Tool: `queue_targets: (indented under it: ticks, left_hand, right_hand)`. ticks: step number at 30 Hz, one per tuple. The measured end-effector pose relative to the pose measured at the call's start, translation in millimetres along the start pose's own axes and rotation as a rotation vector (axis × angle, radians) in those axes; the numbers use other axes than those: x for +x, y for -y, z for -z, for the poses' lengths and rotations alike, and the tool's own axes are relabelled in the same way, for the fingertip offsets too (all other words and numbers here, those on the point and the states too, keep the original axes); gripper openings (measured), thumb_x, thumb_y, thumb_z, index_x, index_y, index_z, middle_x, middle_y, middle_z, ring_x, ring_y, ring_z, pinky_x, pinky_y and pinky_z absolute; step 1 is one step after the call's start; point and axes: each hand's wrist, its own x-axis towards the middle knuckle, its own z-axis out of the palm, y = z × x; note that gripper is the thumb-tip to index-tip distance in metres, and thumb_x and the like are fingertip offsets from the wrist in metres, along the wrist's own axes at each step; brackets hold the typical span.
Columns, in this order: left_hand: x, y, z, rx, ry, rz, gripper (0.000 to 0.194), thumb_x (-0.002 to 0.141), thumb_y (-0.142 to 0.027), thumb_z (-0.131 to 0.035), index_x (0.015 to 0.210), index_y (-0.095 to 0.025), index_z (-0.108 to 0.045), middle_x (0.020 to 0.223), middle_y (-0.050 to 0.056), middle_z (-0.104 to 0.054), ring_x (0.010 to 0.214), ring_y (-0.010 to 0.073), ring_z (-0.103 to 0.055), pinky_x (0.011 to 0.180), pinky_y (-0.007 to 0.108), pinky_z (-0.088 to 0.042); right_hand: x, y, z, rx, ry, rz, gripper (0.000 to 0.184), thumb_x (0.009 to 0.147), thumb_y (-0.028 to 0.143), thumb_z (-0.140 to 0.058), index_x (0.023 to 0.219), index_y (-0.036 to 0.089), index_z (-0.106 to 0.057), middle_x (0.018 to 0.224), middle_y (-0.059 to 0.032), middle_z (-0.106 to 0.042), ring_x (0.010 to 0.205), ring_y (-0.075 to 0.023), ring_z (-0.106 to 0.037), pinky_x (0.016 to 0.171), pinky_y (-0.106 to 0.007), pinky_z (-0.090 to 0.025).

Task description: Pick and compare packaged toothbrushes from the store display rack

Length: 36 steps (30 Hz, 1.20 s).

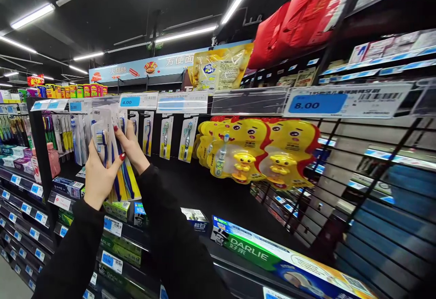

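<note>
My left hand point(98, 176) is closed around a toothbrush blister pack point(102, 140) hanging on a peg in a shop display, thumb across its front. My right hand point(131, 147) sits just behind and to the right, fingers wrapped on the neighbouring toothbrush packs point(127, 178) with blue and yellow cards. Both arms wear black sleeves and reach up from below. More toothbrush packs point(165, 137) hang in a row to the right, under a price tag point(138, 101) reading 4.00.
Yellow chick-shaped children's toothbrush packs point(259, 151) hang to the right under an 8.00 tag point(344, 101). Boxed toothpaste, one marked DARLIE point(272, 256), lies on the shelf below. Red bags point(299, 17) sit on top. Shelving point(23, 208) continues down the left.
</note>
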Motion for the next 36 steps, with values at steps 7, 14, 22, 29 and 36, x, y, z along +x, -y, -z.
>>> queue_targets:
  ticks: [7, 14, 22, 29, 36]
  left_hand:
    - [-7, -7, -4.4, 0.060, -0.028, -0.014, 0.079, 0.070, -0.036, -0.066, 0.136, -0.012, -0.030, 0.134, 0.018, -0.047, 0.122, 0.0286, -0.046, 0.099, 0.040, -0.039]
    - [-8, 11, -20.2, -0.220, -0.066, 0.010, 0.065, 0.070, -0.039, -0.067, 0.125, -0.013, -0.043, 0.125, 0.017, -0.053, 0.117, 0.0276, -0.050, 0.100, 0.041, -0.037]
    - [-15, 4, -35.6, -0.352, -0.065, 0.022, 0.061, 0.072, -0.038, -0.067, 0.123, -0.015, -0.044, 0.121, 0.014, -0.055, 0.115, 0.0264, -0.051, 0.100, 0.039, -0.038]
    - [-19, 9, -36.6, -0.449, -0.072, 0.135, 0.062, 0.069, -0.039, -0.068, 0.121, -0.014, -0.045, 0.117, 0.014, -0.056, 0.111, 0.0275, -0.054, 0.097, 0.041, -0.040]
    - [-20, 25, -41.5, -0.844, 0.000, 0.253, 0.055, 0.065, -0.034, -0.071, 0.115, -0.016, -0.054, 0.102, 0.007, -0.064, 0.098, 0.0227, -0.060, 0.092, 0.035, -0.044]
  right_hand:
    - [-1, 1, -2, 0.237, 0.061, 0.042, 0.054, 0.078, 0.057, -0.052, 0.118, 0.023, -0.046, 0.123, -0.0039, -0.055, 0.116, -0.0178, -0.051, 0.102, -0.030, -0.039]
    - [2, 2, 2, 0.046, 0.013, 0.036, 0.055, 0.079, 0.058, -0.051, 0.122, 0.024, -0.046, 0.126, -0.0036, -0.052, 0.123, -0.0186, -0.044, 0.107, -0.033, -0.030]
    - [17, -5, 20, -0.078, 0.037, 0.019, 0.056, 0.080, 0.064, -0.042, 0.119, 0.024, -0.050, 0.124, -0.0033, -0.055, 0.121, -0.0221, -0.046, 0.105, -0.037, -0.030]
    - [13, 3, 14, -0.202, 0.001, 0.035, 0.037, 0.085, 0.048, -0.043, 0.112, 0.024, -0.051, 0.110, -0.0046, -0.061, 0.107, -0.0230, -0.055, 0.097, -0.038, -0.038]
    - [5, 27, 8, -0.427, -0.020, -0.077, 0.030, 0.087, 0.036, -0.043, 0.115, 0.028, -0.048, 0.106, -0.0061, -0.063, 0.102, -0.0303, -0.057, 0.091, -0.046, -0.039]
